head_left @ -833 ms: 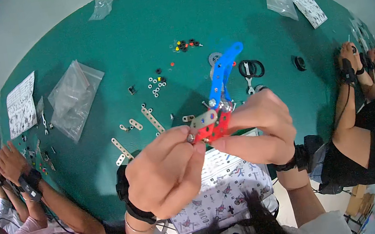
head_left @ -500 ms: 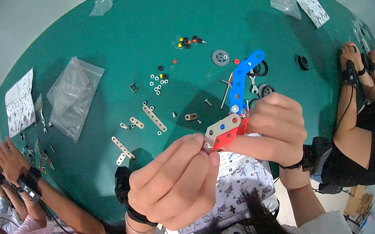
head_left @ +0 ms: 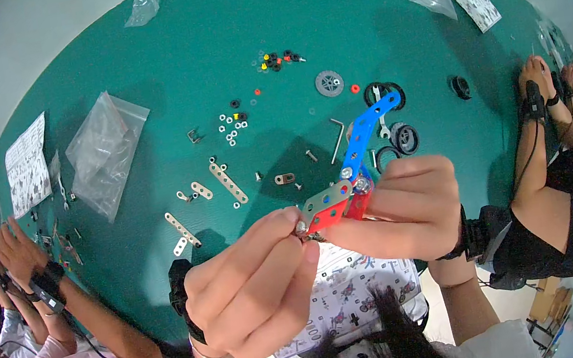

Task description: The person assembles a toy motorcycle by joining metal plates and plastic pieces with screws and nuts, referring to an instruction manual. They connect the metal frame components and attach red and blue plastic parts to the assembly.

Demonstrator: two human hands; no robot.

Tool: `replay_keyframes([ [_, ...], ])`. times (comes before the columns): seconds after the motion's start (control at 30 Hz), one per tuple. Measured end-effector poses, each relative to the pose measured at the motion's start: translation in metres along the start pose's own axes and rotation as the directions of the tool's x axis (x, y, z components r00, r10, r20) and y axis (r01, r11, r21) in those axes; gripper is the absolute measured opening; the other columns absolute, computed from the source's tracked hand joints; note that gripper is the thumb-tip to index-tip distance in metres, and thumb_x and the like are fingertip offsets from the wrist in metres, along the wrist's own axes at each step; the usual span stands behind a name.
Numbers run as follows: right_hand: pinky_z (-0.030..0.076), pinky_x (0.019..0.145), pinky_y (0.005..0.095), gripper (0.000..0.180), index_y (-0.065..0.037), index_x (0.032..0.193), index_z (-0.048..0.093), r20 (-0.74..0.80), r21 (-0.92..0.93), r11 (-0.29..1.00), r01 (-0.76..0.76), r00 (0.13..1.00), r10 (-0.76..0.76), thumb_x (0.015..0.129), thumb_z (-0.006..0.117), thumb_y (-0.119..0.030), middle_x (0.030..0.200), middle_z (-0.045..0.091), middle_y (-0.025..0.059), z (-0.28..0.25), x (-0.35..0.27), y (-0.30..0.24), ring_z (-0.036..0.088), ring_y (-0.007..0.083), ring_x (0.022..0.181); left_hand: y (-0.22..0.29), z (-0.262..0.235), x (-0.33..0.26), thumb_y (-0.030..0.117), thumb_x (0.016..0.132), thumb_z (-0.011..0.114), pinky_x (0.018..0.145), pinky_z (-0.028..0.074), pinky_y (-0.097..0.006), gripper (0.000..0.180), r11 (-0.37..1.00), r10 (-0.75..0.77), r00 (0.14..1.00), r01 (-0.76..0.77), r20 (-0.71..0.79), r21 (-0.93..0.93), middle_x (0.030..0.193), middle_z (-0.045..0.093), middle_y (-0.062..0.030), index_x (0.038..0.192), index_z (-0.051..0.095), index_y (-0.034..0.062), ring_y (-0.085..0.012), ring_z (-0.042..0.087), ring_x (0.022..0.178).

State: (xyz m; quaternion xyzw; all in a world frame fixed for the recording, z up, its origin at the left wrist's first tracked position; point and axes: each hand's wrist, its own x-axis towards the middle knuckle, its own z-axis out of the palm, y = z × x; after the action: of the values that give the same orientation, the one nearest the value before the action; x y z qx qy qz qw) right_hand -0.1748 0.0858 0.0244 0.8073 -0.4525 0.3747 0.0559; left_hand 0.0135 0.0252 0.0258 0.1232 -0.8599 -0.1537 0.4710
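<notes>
Holding a bolted assembly [head_left: 355, 151] of blue, red and metal strips above the worktop [head_left: 227, 28], near its front edge: pinched at the bolt end in the left hand's grip [head_left: 247, 285], clamped at the red part in the right hand's grip [head_left: 411, 211], fingers curled. Beyond, strewn with one hex key [head_left: 339, 143], one grey wheel [head_left: 324, 87], two long metal strips [head_left: 229, 184]; farther out, with three large clear bags [head_left: 106, 161], contents unclear.
</notes>
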Motion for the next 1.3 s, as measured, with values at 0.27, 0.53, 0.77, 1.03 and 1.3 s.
replay_keyframes([
  [0.27, 0.026, 0.039, 0.0212, 0.037, -0.018, 0.089, 0.07, -0.001, 0.09, 0.992, -0.09, 0.996, 0.09, 0.052, 0.067, -0.015, 0.063, 0.062, -0.0044, 0.0, -0.001, 0.001, 0.041, 0.0083, 0.04, -0.005, 0.005, 0.003, -0.008, 0.056, 0.07, 0.058, 0.056, -0.028, 0.022, 0.99, -0.058, 0.997, 0.052, -0.05, -0.129, 0.081, 0.06, -0.0104, 0.074, 0.061, 0.0002, -0.0277, 0.066, 0.07],
  [0.53, 0.036, 0.04, 0.0211, 0.042, -0.009, 0.107, 0.064, -0.061, 0.141, 0.989, -0.033, 0.997, 0.042, 0.065, 0.066, -0.009, 0.061, 0.055, -0.0026, 0.006, -0.008, 0.005, 0.047, 0.0084, 0.043, -0.01, 0.001, 0.009, -0.004, 0.063, 0.067, 0.071, 0.053, -0.034, 0.03, 0.864, -0.327, 0.94, 0.34, 0.098, -0.373, 0.095, 0.063, -0.0183, 0.092, 0.064, 0.002, -0.0292, 0.064, 0.087],
  [0.77, 0.033, 0.041, 0.0198, 0.04, -0.005, 0.103, 0.064, -0.081, 0.059, 0.998, -0.009, 0.997, 0.013, 0.064, 0.065, -0.012, 0.061, 0.056, -0.002, 0.003, -0.005, 0.0, 0.047, 0.0074, 0.044, -0.009, 0.0, 0.007, -0.003, 0.064, 0.069, 0.066, 0.054, -0.032, 0.031, 0.887, -0.269, 0.955, 0.296, 0.124, -0.355, 0.096, 0.064, -0.0211, 0.094, 0.065, 0.0018, -0.0285, 0.066, 0.082],
  [1.03, 0.032, 0.042, 0.0199, 0.037, -0.004, 0.101, 0.065, -0.081, 0.113, 0.993, -0.016, 0.996, 0.025, 0.065, 0.064, -0.012, 0.061, 0.059, -0.0008, -0.002, 0.0, 0.003, 0.049, 0.0081, 0.045, -0.01, 0.008, 0.006, -0.001, 0.067, 0.073, 0.058, 0.055, -0.033, 0.023, 0.889, -0.272, 0.962, 0.241, -0.026, -0.389, 0.081, 0.065, -0.0242, 0.089, 0.063, -0.0013, -0.0294, 0.068, 0.071],
  [1.3, 0.027, 0.041, 0.0221, 0.031, -0.011, 0.089, 0.066, -0.147, 0.104, 0.988, -0.113, 0.981, 0.127, 0.062, 0.078, -0.023, 0.051, 0.054, -0.0014, 0.006, 0.0, -0.004, 0.044, 0.0109, 0.04, -0.007, 0.009, 0.001, -0.001, 0.068, 0.072, 0.057, 0.056, -0.034, 0.021, 0.902, -0.284, 0.956, 0.241, -0.07, -0.358, 0.08, 0.066, -0.0218, 0.086, 0.061, 0.0005, -0.0294, 0.068, 0.07],
])
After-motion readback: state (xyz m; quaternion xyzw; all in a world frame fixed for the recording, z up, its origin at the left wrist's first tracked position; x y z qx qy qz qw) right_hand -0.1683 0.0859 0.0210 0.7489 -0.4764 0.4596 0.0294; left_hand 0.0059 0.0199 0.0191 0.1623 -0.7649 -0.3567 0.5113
